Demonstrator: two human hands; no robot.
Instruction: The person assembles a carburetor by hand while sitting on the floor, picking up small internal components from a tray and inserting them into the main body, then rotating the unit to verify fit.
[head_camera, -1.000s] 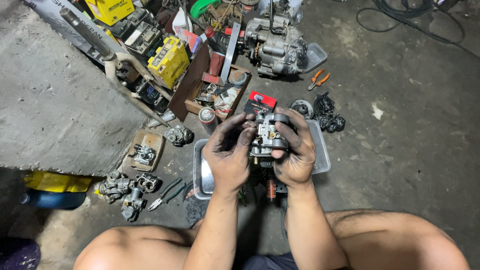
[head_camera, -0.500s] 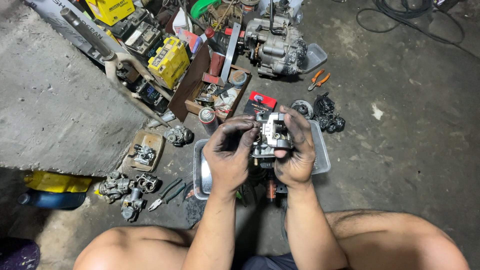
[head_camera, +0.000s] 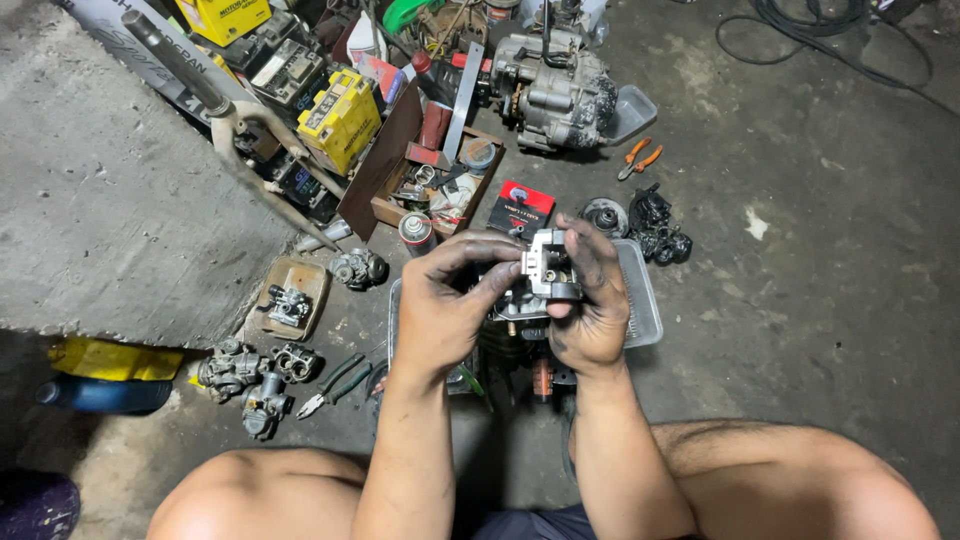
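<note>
A small grey metal carburettor (head_camera: 548, 278) is held up over a clear plastic tray (head_camera: 643, 300) on the concrete floor. My right hand (head_camera: 592, 310) grips it from the right and below, fingers wrapped over its top. My left hand (head_camera: 448, 305) holds its left side, thumb and forefinger pinching near the top. Both hands are smeared with black grease. The carburettor's lower body is hidden behind my fingers.
Several loose carburettors (head_camera: 250, 375) and green-handled pliers (head_camera: 335, 382) lie left. A wooden parts box (head_camera: 435, 185), yellow batteries (head_camera: 340, 118), an engine block (head_camera: 555, 90), orange pliers (head_camera: 640, 158), a red pack (head_camera: 522, 208) and black parts (head_camera: 655, 230) lie beyond. My bare knees frame the bottom.
I have turned the carburettor in my hands, so a pale flat face now shows on top. My left fingers shifted toward its upper left edge.
</note>
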